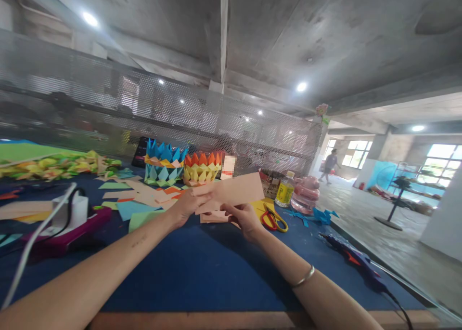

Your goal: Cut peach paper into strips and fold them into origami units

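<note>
Your left hand (187, 205) and right hand (245, 218) were both closed on one peach paper strip (233, 191), held in the air above the middle of the blue table (202, 267); the left pinched its near-left end, the right gripped its lower edge. The strip looked light, thin and easily creased, best held by its edges with fingertips. More peach strips (212, 217) lay just beneath. Scissors (273, 219) with red and yellow handles lay beside your right hand. Toward the table's far edge stood two folded paper crowns (182, 168), a bottle (285, 189) and a pink holder (305, 196). Loose sheets (135, 207) cluttered the left; a glue gun (352, 260) lay along the right edge.
</note>
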Motion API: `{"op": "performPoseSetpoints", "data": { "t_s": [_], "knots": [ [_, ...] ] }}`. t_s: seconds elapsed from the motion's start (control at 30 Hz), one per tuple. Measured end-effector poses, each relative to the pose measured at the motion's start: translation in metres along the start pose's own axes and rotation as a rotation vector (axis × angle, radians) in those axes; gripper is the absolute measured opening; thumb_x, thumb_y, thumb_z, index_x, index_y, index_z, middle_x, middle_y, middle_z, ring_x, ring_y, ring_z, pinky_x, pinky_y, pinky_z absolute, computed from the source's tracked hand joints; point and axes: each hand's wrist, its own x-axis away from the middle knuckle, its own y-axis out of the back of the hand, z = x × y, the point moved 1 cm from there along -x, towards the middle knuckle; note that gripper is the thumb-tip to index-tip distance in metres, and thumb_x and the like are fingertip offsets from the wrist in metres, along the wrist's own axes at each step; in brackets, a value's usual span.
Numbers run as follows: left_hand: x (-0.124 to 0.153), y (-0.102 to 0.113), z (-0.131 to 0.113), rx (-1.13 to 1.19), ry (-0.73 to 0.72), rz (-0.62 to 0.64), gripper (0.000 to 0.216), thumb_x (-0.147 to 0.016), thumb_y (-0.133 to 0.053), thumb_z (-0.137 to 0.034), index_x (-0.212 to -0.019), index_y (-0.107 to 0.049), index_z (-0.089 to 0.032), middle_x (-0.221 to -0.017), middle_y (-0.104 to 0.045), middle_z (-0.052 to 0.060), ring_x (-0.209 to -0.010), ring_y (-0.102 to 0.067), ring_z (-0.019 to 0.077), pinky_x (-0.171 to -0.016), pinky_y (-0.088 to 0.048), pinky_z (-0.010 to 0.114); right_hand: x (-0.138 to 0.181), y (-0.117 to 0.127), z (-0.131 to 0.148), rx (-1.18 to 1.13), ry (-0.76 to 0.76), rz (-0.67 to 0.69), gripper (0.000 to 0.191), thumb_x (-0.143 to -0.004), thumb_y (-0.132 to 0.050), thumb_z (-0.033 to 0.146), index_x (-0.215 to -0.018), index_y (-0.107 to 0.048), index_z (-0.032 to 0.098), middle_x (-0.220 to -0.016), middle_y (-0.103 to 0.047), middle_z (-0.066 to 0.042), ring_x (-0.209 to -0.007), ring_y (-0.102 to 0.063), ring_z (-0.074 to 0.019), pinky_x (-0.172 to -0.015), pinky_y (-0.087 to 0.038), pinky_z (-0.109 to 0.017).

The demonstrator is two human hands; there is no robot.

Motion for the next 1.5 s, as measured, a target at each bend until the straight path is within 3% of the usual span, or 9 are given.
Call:
{"op": "performPoseSetpoints", "data": {
  "t_s": [0.13, 0.63, 0.97, 1.07, 1.13, 1.23, 1.37, 1.5],
  "knots": [
    [-0.001, 0.000, 0.000, 0.072, 0.035, -0.034, 0.043, -0.063, -0.070, -0.036, -0.098, -0.066, -0.011, -0.093, -0.070, 0.012, -0.076, -0.066, 0.0237, -0.055, -0.053, 0.031, -0.001, -0.001, 0.000, 0.035, 0.019, 0.075, 0.031, -0.057, -0.074, 0.038, -0.075, -0.070, 0.012, -0.067, -0.064, -0.003, -0.053, -0.046, -0.0068, -0.050, -0.035, -0.020],
    [-0.001, 0.000, 0.001, 0.061, 0.017, -0.046, 0.033, -0.066, -0.068, -0.032, -0.093, -0.067, -0.012, -0.087, -0.072, 0.010, -0.073, -0.067, 0.0232, -0.058, -0.056, 0.033, -0.002, 0.000, -0.003, 0.020, 0.030, 0.100, 0.027, -0.061, -0.072, 0.038, -0.071, -0.069, 0.013, -0.075, -0.066, -0.006, -0.059, -0.051, -0.0088, -0.053, -0.037, -0.020],
    [0.000, 0.000, 0.000, 0.042, -0.011, -0.068, 0.041, -0.062, -0.070, -0.036, -0.094, -0.066, -0.010, -0.090, -0.071, 0.011, -0.075, -0.066, 0.0233, -0.060, -0.054, 0.031, -0.003, 0.001, -0.005, 0.079, 0.020, 0.117, 0.029, -0.064, -0.068, 0.041, -0.074, -0.069, 0.014, -0.078, -0.067, -0.006, -0.060, -0.051, -0.0085, -0.054, -0.038, -0.020],
    [-0.001, 0.002, 0.000, -0.001, 0.006, -0.145, 0.039, -0.060, -0.070, -0.039, -0.086, -0.067, -0.010, -0.075, -0.072, 0.009, -0.065, -0.066, 0.0224, -0.055, -0.053, 0.031, -0.005, 0.013, 0.005, 0.334, 0.031, 0.151, 0.029, -0.069, -0.063, 0.038, -0.085, -0.068, 0.015, -0.080, -0.067, -0.006, -0.062, -0.054, -0.0112, -0.056, -0.041, -0.022],
    [-0.001, 0.004, -0.002, -0.032, 0.005, -0.200, 0.037, -0.060, -0.069, -0.040, -0.083, -0.068, -0.010, -0.069, -0.071, 0.008, -0.061, -0.066, 0.0220, -0.055, -0.052, 0.030, -0.008, 0.031, 0.019, 0.724, 0.075, 0.152, 0.024, -0.070, -0.062, 0.033, -0.085, -0.068, 0.015, -0.081, -0.068, -0.006, -0.067, -0.057, -0.0140, -0.061, -0.041, -0.024],
    [0.001, 0.003, -0.008, -0.050, 0.003, -0.281, 0.031, -0.060, -0.070, -0.035, -0.080, -0.069, -0.012, -0.072, -0.072, 0.008, -0.064, -0.066, 0.0220, -0.056, -0.052, 0.028, -0.010, 0.070, 0.040, 1.421, 0.063, -0.072, 0.022, -0.072, -0.057, 0.026, -0.088, -0.068, 0.017, -0.090, -0.068, -0.007, -0.082, -0.059, -0.0189, -0.068, -0.039, -0.026],
    [0.003, 0.002, -0.014, -0.064, 0.048, -0.387, 0.022, -0.061, -0.069, -0.026, -0.079, -0.069, -0.013, -0.074, -0.072, 0.008, -0.066, -0.066, 0.0226, -0.053, -0.052, 0.027, -0.009, 0.115, 0.047, 1.564, -0.143, -0.125, 0.024, -0.063, -0.062, 0.021, -0.082, -0.069, 0.009, -0.084, -0.068, -0.017, -0.080, -0.062, -0.0266, -0.061, -0.040, -0.028],
    [0.001, 0.004, -0.010, -0.105, 0.054, -0.402, 0.026, -0.062, -0.069, -0.029, -0.082, -0.069, -0.012, -0.082, -0.072, 0.010, -0.075, -0.066, 0.0238, -0.056, -0.052, 0.026, -0.010, 0.132, 0.032, 1.579, -0.268, -0.092, 0.019, -0.058, -0.065, 0.023, -0.070, -0.069, 0.008, -0.073, -0.067, -0.016, -0.071, -0.062, -0.0247, -0.054, -0.039, -0.026]
  ]
}}
